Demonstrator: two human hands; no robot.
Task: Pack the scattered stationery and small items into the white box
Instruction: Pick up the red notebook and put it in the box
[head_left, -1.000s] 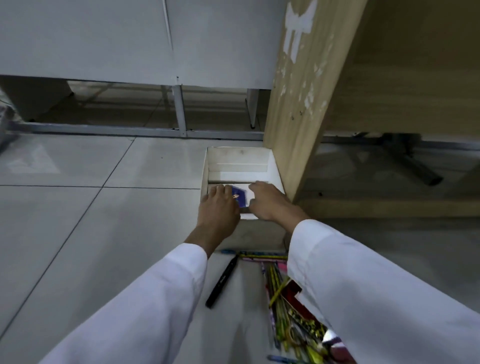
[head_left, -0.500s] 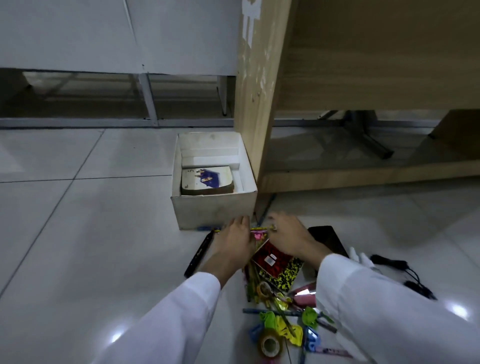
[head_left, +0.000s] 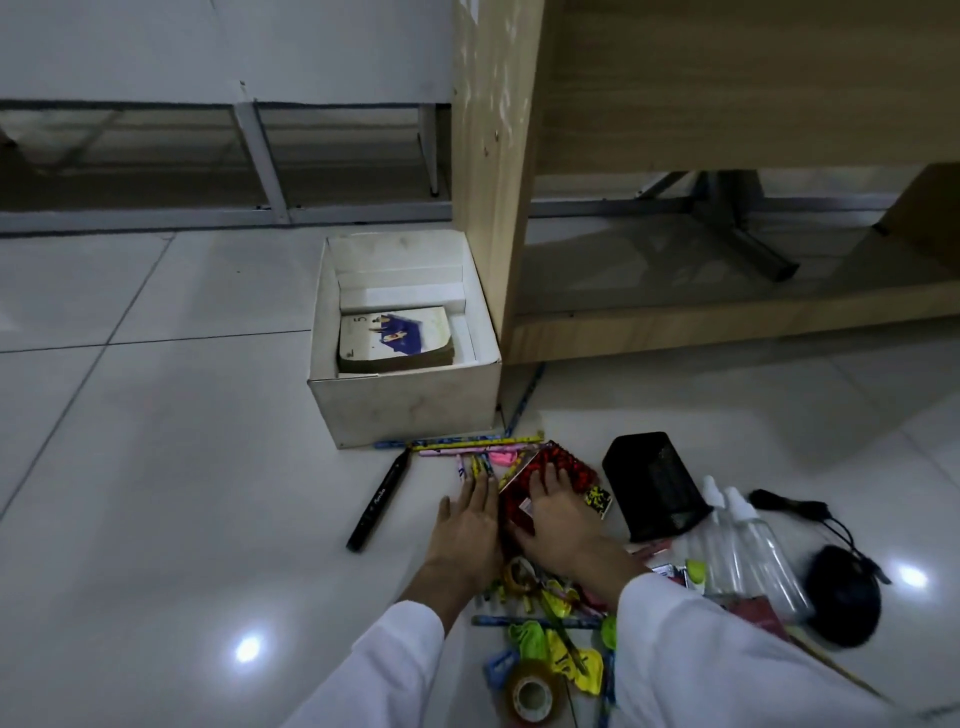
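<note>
Lower left of centre: black marker flat on the tiles, alone, well apart from the box mouth; stiff, light, likely to roll, best pinched at mid-barrel

Centre, upper: white box on the floor against a wooden desk leg, open top, holding one worn book lying flat; plenty of room left beside and above it

Just below the box front: long pencils in a loose row, thin and stiff, easiest swept together and lifted as a bundle near the middle

Lower centre: left hand flat on the tiles, fingers straight, grasping nothing, pressed against the left edge of the red packet; right hand spread on top of that packet, fingers relaxed, nothing gripped yet. Packet probably light, crinkly and slippery, so squeezing it between both palms from the sides looks safest

Below the wrists: bright balloons and a tape roll; soft, light, fine to scoop by the handful

Right of centre: black mesh holder on its side, rigid, graspable at the rim. Further right: two clear bottles, smooth, likely slippery, best taken round the body. Far right: black mouse with cord, heavier, cord apt to snag
</note>
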